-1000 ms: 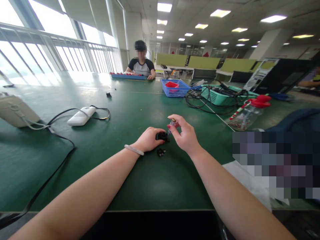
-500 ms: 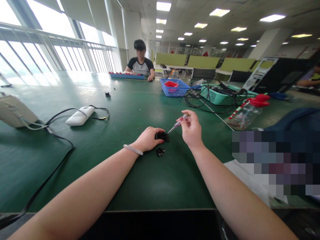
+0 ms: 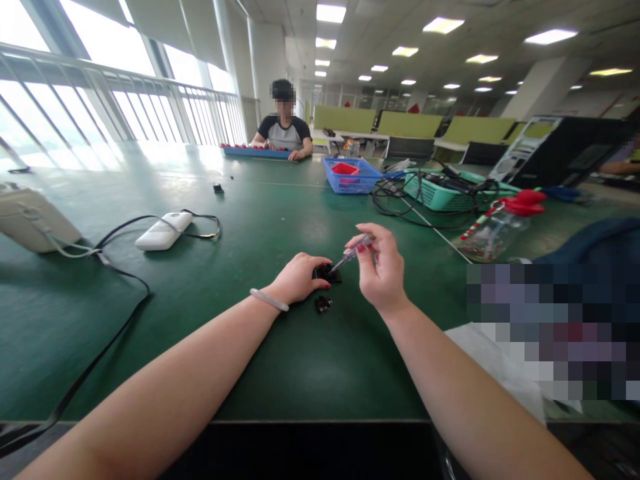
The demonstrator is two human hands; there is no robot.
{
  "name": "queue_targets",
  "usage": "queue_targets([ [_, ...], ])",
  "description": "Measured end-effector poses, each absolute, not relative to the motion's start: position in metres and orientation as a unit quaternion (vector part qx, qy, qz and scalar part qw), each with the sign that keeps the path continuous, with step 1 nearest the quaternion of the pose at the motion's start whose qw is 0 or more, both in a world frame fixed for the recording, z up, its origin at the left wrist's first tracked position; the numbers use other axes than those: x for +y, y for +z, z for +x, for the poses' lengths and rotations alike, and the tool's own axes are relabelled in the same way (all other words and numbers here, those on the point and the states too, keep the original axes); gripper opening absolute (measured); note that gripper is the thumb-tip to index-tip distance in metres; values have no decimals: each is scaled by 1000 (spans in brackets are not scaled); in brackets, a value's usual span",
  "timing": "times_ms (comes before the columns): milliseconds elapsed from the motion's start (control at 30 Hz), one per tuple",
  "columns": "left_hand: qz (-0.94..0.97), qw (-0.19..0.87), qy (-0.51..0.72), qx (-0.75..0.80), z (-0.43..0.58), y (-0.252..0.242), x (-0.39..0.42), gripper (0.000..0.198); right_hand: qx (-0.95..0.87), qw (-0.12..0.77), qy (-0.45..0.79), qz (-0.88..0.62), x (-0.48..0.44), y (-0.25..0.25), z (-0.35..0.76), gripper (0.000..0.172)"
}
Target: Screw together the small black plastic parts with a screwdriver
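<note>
My left hand [image 3: 299, 278] rests on the green table [image 3: 280, 220] with its fingers closed over a small black part [image 3: 329, 272]. My right hand [image 3: 381, 267] pinches a small screwdriver [image 3: 351, 254] with a clear handle, and its tip points down-left onto that black part. A second small black part [image 3: 323, 305] lies loose on the table just below my left hand's fingers. A pale bracelet sits on my left wrist.
A white box [image 3: 163, 231] with black cable lies to the left, a beige device [image 3: 35, 219] at far left. A blue basket [image 3: 351, 176], a teal basket [image 3: 445, 190] with cables and a red-capped bottle [image 3: 495, 227] stand to the right. Another person [image 3: 283, 127] sits at the far end.
My right hand swung the screwdriver out to a slant, then drew back in closer to the black part. My left hand kept still on the part.
</note>
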State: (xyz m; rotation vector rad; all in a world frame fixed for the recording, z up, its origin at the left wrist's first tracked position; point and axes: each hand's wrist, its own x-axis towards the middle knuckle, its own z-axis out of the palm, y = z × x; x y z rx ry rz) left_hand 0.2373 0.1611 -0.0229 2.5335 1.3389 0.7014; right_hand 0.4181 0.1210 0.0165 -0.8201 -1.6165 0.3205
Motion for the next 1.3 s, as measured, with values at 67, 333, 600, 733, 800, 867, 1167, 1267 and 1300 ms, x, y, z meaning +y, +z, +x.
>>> queue_targets([
  [67, 857, 89, 239, 448, 237, -24, 162, 46, -755, 550, 115, -337, 120, 15, 414, 28],
  [333, 855, 89, 246, 448, 238, -26, 162, 38, -818, 450, 101, -343, 128, 12, 412, 33],
  [600, 856, 95, 251, 443, 237, -22, 159, 41, -762, 527, 59, -371, 124, 16, 418, 27],
  [733, 859, 96, 244, 441, 238, -23, 161, 42, -791, 471, 77, -382, 131, 11, 417, 29],
  [800, 861, 97, 243, 436, 238, -23, 161, 41, -797, 460, 84, -383, 133, 9, 416, 30],
  [867, 863, 101, 244, 431, 237, -23, 162, 39, -799, 457, 87, -382, 134, 7, 415, 30],
  [1167, 848, 116, 269, 441, 236, -15, 156, 44, -649, 626, 199, -383, 139, 9, 425, 26],
  [1267, 844, 114, 276, 445, 234, -11, 153, 41, -526, 722, 261, -365, 153, 6, 436, 27],
  [1300, 844, 114, 276, 445, 234, -10, 152, 41, -497, 737, 278, -364, 158, 4, 440, 26],
])
